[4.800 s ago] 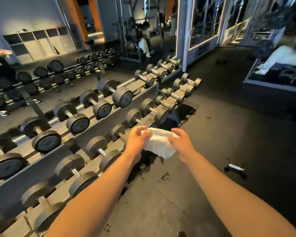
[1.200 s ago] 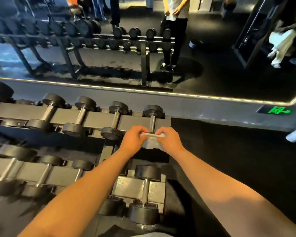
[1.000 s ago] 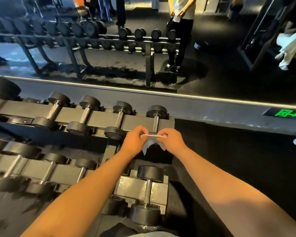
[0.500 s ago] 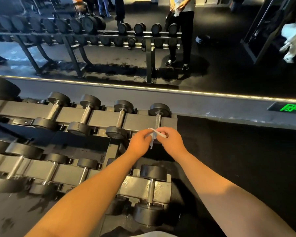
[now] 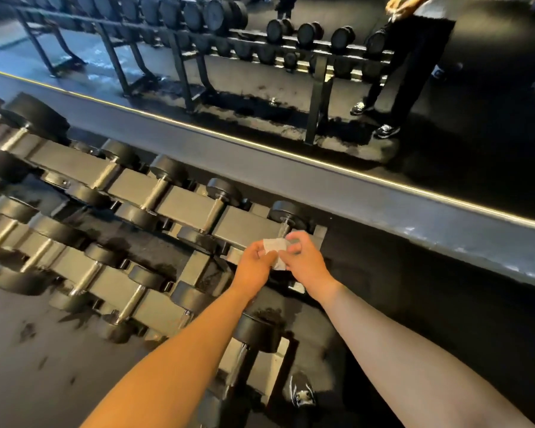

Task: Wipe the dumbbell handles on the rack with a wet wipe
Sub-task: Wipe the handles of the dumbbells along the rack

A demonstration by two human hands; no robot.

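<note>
White crumpled wet wipe [image 5: 275,246] between left hand [image 5: 255,264] and right hand [image 5: 306,261].

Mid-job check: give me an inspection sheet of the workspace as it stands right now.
Surface: two-tier dumbbell rack, dark rubber floor beside it.
Job's things: folded white wet wipe held just in front of the end dumbbell's handle on the upper tier; contact with the handle cannot be told.
Clutter: dark scuff marks on the floor at left.
Hands: left hand and right hand both pinch the wipe.
Cables: nothing seen.
Surroundings: wall mirror with a lit edge strip, reflecting racks and a standing person; a shoe at the rack's end.
</note>
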